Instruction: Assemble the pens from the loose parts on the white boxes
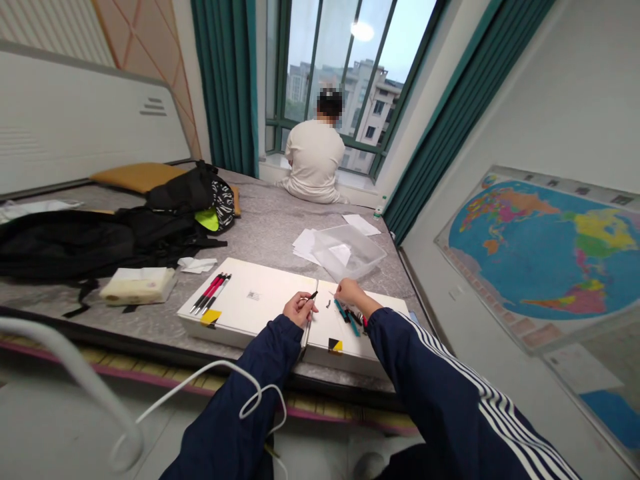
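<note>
On mottled grey bedding (260, 230): two flat white cardboard boxes (270, 280). Atop one, slim red, black and white pens (212, 293), laid side by side. Atop the other, loose teal and black pen-like parts (354, 325). Left hand (299, 309): fingertips pinched on a small black piece (313, 295). Right hand (350, 292): bunched above the second box, grip impossible to tell. Apparently small-part handling, calling for fine fingertip control.
</note>
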Demonstrator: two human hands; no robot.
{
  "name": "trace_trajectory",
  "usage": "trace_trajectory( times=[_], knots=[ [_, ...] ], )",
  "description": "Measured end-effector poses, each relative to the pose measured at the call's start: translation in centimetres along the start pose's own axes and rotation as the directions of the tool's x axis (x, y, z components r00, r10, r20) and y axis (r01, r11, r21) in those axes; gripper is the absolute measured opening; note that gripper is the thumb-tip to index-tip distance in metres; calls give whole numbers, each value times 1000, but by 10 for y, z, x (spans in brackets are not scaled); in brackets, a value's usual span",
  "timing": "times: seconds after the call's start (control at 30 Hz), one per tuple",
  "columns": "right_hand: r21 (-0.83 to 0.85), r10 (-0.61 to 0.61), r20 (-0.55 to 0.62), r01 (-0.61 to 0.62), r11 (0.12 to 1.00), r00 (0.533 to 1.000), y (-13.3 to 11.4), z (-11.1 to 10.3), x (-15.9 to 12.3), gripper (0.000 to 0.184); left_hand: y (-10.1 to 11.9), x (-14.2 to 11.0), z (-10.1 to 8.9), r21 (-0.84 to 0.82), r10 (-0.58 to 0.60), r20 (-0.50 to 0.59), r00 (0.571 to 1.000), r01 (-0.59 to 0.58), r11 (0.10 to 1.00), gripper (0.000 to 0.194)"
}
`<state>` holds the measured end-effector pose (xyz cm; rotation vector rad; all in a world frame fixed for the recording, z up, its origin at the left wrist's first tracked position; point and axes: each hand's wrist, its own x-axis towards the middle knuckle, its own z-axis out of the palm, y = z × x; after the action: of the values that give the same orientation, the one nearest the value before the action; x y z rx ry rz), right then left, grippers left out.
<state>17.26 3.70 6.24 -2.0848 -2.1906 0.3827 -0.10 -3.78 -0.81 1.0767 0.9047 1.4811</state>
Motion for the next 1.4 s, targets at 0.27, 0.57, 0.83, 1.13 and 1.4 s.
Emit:
trace_trajectory(
  times=[0.27, 0.57, 0.83, 1.13, 1.4],
  knots=[
    [354, -173, -90, 194, 915, 981, -19, -24, -31, 19, 2, 2, -2, 58, 7, -60, 998, -4, 998, 37],
    [775, -30, -250, 218, 593, 968, 12, -17, -80, 22, 1, 1, 0, 25, -59, -58, 997, 60, 998, 42],
    [973, 228, -182, 143, 179, 956, 78, -43, -117, 29, 1, 1, -2, 89, -19, -20, 1000, 21, 996, 36],
    [980, 304, -141, 89, 180, 942, 98, -25, -143, 38, 0, -8, 5, 472, 110, -51, 993, -73, 879, 24],
    [807, 250, -302, 107, 581, 920, 104, -27, -148, 43, 1, -11, 9, 692, 216, 110, 970, -231, 684, 21]
  ],
)
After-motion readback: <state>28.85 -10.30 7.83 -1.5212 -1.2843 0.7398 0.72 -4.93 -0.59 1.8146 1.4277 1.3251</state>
